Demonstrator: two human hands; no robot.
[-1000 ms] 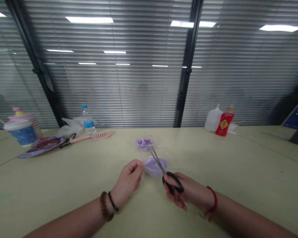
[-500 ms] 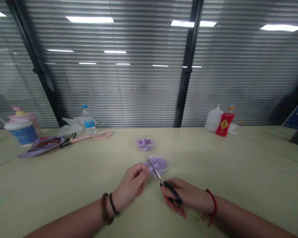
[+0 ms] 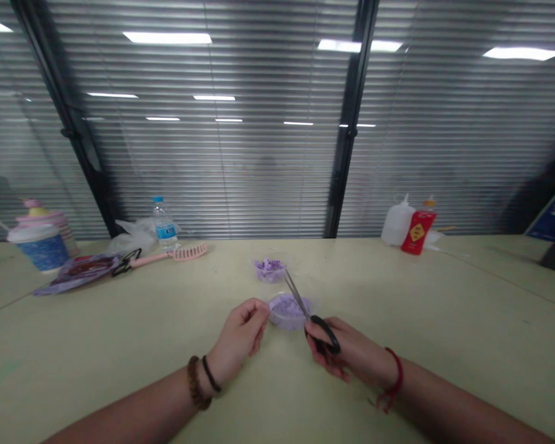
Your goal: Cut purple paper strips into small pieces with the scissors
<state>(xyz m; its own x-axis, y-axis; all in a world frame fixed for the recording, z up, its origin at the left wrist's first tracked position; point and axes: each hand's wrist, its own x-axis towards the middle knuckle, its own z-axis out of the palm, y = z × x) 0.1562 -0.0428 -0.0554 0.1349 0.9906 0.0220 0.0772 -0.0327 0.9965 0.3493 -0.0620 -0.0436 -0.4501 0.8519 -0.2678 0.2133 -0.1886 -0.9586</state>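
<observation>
Our right hand (image 3: 329, 351) grips black-handled steel scissors (image 3: 297, 296) by the loops, blades angled over a clear plastic tub of lilac clay (image 3: 287, 311) on the pale bench (image 3: 120, 351). Our left hand (image 3: 240, 336) sits just beside the tub, fingers (image 3: 259, 306) curled narrow; we cannot tell whether they pinch anything.

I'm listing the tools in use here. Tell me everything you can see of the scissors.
The scissors have black loop handles and slim metal blades, which look nearly closed. The right hand grips the handles, with the blades angled forward and left over the near clear tub of purple material. The tips point toward a second tub; whether they touch anything cannot be told.
</observation>
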